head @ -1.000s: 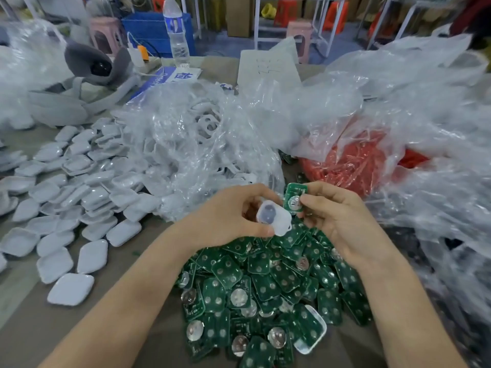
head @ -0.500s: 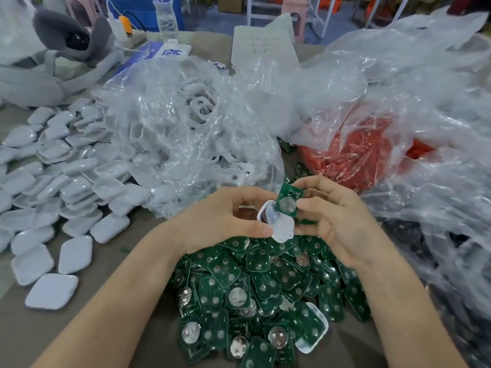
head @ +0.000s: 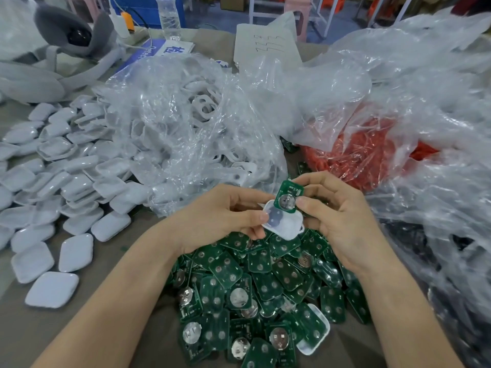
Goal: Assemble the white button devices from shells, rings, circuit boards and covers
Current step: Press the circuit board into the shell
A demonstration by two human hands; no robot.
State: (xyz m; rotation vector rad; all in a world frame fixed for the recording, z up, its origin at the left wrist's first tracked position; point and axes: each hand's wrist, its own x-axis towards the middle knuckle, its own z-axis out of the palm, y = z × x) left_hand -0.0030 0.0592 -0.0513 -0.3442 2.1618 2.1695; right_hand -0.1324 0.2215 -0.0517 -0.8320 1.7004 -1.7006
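green board (head: 288, 193) in right hand (head: 342, 224) pinch; white shell (head: 285, 225) part-hidden in left hand (head: 218, 216) pinch

Left: white diamond-shaped plastic covers (head: 75, 252), smooth, glossy. Centre: clear crinkled plastic-film bag (head: 186, 123), shiny. Lower centre: green circuit boards (head: 225, 269), bright metal discs (head: 239, 298). Brown tabletop (head: 24, 338), matt.

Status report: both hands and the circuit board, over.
Left hand grips white shell. Right hand pinches green circuit board, tilted over shell's rim, not seated. Nothing blocking; board pile lies below.
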